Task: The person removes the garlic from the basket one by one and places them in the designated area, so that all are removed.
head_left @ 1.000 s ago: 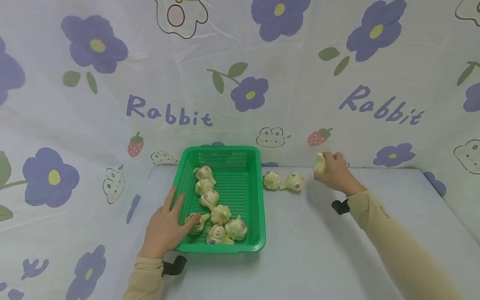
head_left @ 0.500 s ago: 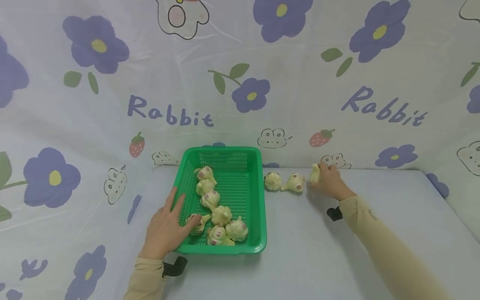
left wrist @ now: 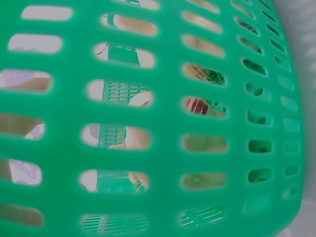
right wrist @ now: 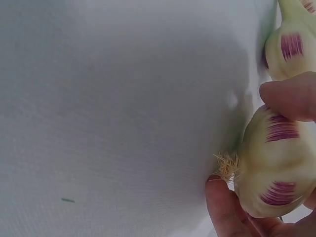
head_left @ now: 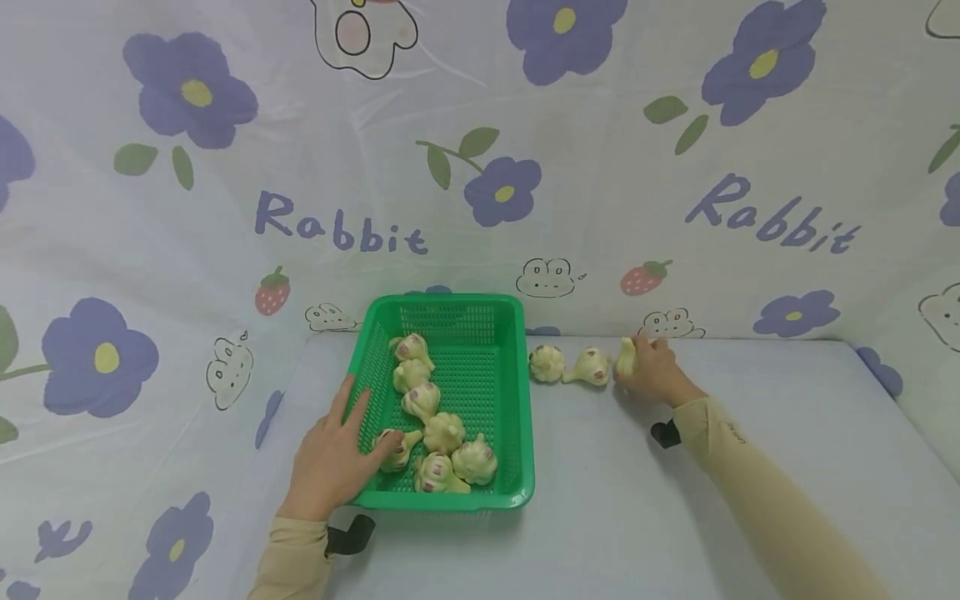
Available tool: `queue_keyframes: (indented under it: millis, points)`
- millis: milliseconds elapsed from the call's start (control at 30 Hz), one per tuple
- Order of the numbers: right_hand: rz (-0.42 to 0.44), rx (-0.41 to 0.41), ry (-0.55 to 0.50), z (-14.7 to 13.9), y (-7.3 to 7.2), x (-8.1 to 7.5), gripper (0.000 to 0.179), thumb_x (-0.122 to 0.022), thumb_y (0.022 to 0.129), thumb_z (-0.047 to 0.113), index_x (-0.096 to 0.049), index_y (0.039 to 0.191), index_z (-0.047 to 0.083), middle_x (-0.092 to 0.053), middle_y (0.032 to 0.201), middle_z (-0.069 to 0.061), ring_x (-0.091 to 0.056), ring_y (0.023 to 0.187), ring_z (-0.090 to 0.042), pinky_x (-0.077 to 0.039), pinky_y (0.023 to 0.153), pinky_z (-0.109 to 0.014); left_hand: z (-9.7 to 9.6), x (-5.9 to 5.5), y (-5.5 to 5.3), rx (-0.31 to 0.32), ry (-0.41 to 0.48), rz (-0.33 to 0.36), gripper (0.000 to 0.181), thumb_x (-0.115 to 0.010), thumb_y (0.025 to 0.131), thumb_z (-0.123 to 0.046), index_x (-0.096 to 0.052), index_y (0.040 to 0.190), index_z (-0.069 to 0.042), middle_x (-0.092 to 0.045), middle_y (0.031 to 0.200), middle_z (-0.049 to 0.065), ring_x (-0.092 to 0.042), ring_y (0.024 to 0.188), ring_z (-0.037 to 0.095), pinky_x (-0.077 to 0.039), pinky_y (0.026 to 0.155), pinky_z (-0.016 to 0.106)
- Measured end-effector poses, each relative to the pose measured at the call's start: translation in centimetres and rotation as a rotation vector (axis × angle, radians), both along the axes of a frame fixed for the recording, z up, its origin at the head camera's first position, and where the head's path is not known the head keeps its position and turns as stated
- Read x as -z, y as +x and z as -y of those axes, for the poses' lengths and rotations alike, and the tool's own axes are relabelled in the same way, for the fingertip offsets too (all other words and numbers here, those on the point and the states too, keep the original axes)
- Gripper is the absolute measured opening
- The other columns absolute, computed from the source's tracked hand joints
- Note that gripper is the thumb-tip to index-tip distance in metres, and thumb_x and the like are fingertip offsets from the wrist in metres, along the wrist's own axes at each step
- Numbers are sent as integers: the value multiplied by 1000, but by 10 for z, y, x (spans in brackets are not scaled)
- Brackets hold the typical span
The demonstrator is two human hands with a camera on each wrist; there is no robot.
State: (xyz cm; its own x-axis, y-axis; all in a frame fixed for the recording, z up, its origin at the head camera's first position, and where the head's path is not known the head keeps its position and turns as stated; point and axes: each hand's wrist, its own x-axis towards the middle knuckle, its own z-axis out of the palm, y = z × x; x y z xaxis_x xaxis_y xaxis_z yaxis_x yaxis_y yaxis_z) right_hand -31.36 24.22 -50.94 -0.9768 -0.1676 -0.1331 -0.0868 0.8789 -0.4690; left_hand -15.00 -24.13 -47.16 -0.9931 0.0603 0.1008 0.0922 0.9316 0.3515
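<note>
In the head view, my right hand pinches a garlic bulb at the table's far side. The right wrist view shows this garlic bulb up close, with purple streaks and a tuft of dry roots, between thumb and fingers. Just left of it lie another garlic bulb and a rounder one, in a row beside the green basket. My left hand rests on the basket's left rim, fingers spread and thumb over a garlic bulb inside. The left wrist view is filled by the slotted basket wall.
Several more garlic bulbs sit along the left and front of the basket. A white cloth backdrop with purple flowers and "Rabbit" lettering rises behind the white table. A tiny green scrap shows in the right wrist view.
My right hand has come down and slightly left with the garlic bulb, bringing it close beside the bulbs in the row. The left hand stays on the basket.
</note>
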Motion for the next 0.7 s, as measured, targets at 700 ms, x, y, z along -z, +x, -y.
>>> queue_keyframes:
  millis: [700]
  points:
    - [-13,10,13,-2,10,-15,73,-72,92,28,-40,145,-11,-36,136,-47,-43,125,-61,-48,96,-67,0,1,1,7,-1,-2,93,-55,98,-69,-36,162,-5,-14,175,15,-58,125,56,-47,104,65]
